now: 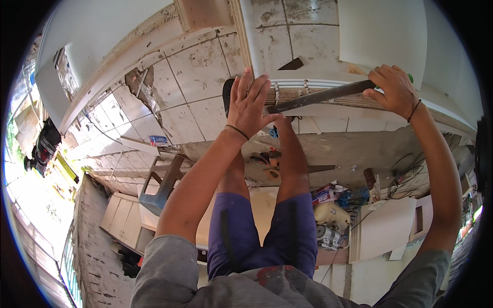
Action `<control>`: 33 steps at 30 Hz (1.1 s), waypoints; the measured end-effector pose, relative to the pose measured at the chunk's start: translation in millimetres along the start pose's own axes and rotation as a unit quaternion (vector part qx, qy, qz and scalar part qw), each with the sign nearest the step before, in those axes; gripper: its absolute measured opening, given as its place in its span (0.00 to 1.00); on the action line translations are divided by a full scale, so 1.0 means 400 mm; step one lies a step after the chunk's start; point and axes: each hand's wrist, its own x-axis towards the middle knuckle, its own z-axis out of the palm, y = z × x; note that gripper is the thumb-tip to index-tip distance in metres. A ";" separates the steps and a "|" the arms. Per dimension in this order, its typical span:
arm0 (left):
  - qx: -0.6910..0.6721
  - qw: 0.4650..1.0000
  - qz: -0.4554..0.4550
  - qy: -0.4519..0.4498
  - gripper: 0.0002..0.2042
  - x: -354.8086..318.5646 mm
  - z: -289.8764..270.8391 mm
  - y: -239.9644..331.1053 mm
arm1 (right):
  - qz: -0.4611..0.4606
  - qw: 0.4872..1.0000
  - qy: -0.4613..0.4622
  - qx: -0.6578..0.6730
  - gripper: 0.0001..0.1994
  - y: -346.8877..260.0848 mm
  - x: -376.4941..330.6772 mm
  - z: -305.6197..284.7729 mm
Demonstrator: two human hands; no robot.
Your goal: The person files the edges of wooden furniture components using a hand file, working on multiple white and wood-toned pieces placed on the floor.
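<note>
My right hand (394, 91) is closed around one end of a long, dark, flat file-like tool (328, 96). A bit of green shows past that grip. The tool slants down to the left across the layered edge of a long pale panel (328, 83). My left hand (250, 100) lies with its fingers spread at the panel's left end, its thumb beside the tool's far tip. What lies under the left palm is hidden. A black rounded thing (226, 95) shows just left of that hand.
White panels (382, 36) stand beyond the work on dirty floor tiles (195, 77). Behind my legs are a grey plastic stool (163, 187), a motor-like machine (331, 226), cables (408, 172) and a saw-like blade (322, 168). A small blue box (158, 139) lies on the left.
</note>
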 end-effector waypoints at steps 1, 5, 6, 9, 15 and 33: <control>0.004 1.000 0.008 -0.008 0.41 0.002 0.000 0.003 | -0.013 1.000 0.010 -0.006 0.19 0.009 0.000 0.007; -0.011 1.000 -0.003 -0.005 0.39 0.011 -0.012 0.014 | -0.062 0.997 0.038 -0.030 0.20 0.027 0.022 -0.003; -0.019 1.000 -0.003 -0.007 0.39 0.013 -0.013 0.015 | -0.064 0.997 0.038 -0.032 0.20 0.032 0.028 -0.007; -0.032 0.999 -0.002 -0.007 0.38 0.015 -0.009 0.012 | -0.084 0.994 0.034 -0.057 0.20 0.039 0.040 -0.016; -0.009 1.000 -0.012 -0.027 0.38 0.020 -0.020 0.018 | -0.087 0.995 0.044 -0.007 0.15 0.031 0.047 -0.010; -0.020 0.998 0.036 -0.041 0.33 0.052 -0.025 -0.011 | -0.078 0.990 -0.119 0.015 0.23 -0.011 0.162 0.012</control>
